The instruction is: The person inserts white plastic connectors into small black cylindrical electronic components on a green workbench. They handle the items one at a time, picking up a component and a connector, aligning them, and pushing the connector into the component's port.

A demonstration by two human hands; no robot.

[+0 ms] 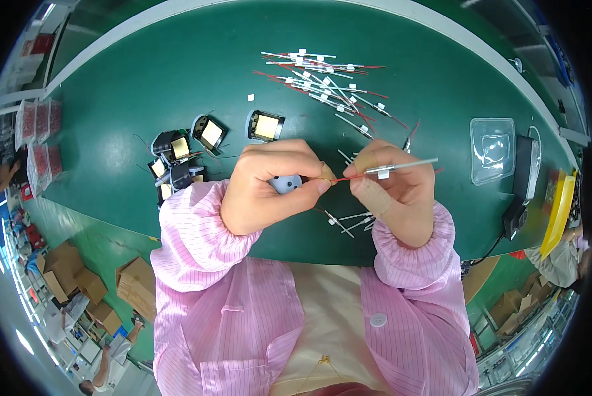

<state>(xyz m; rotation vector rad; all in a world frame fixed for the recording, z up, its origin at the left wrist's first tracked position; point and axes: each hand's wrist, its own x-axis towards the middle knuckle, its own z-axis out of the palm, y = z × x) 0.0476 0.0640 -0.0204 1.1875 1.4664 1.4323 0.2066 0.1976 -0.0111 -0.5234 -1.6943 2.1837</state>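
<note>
The sleeved red wire (385,169) lies nearly level above the green desk (144,86), long axis left to right, pinched by the right hand (391,188), its bare tip meeting the left hand (269,185), which is closed on a small grey part (286,183).

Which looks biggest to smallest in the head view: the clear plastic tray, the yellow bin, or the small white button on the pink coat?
1. Yellow bin, though cut off near the rim, so unsure against the tray.
2. Clear plastic tray, looks similar.
3. White button, plainly smallest.
</note>
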